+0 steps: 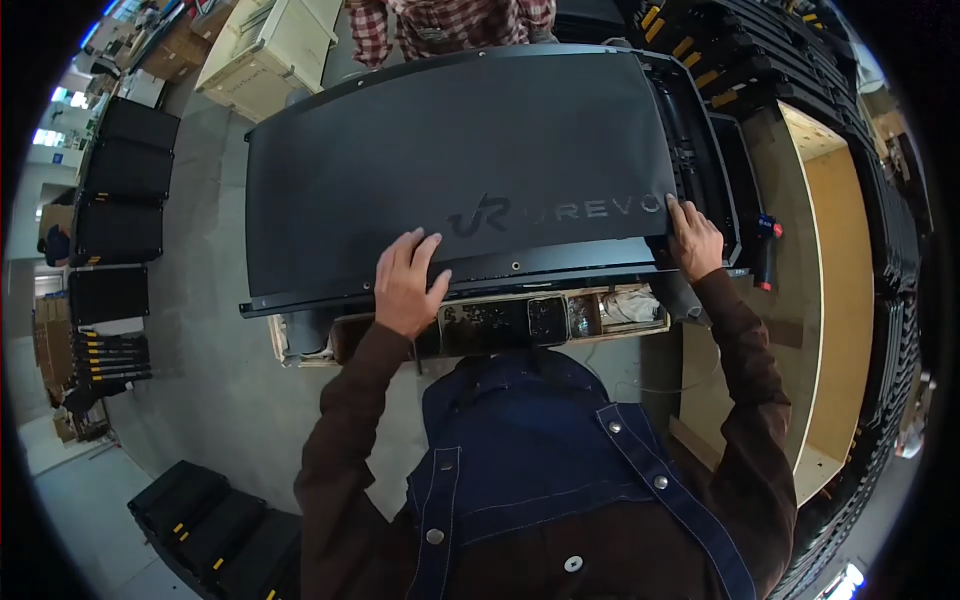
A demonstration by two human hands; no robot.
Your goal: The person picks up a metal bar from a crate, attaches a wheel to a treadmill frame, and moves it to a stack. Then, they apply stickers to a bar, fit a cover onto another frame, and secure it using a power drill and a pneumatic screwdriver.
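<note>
A black treadmill belt [400, 150] with UREVO lettering covers most of a treadmill frame [733, 215] in front of me. My left hand [405, 283] lies on the belt's near edge, left of the logo, with its fingers and thumb spread. At the right end of the lettering, my right hand [693, 243] has its fingers bent over the belt's corner; its thumb is hidden. Right of the belt end, the frame's dark inner parts [685, 150] are exposed.
Below the near edge is a wooden tray [667, 325] with compartments of small parts. A red and black power tool [767, 250] lies right, beside a wooden crate [812, 300]. Across the treadmill stands a person in a checked shirt [470, 20]. Black panels [120, 235] stand left.
</note>
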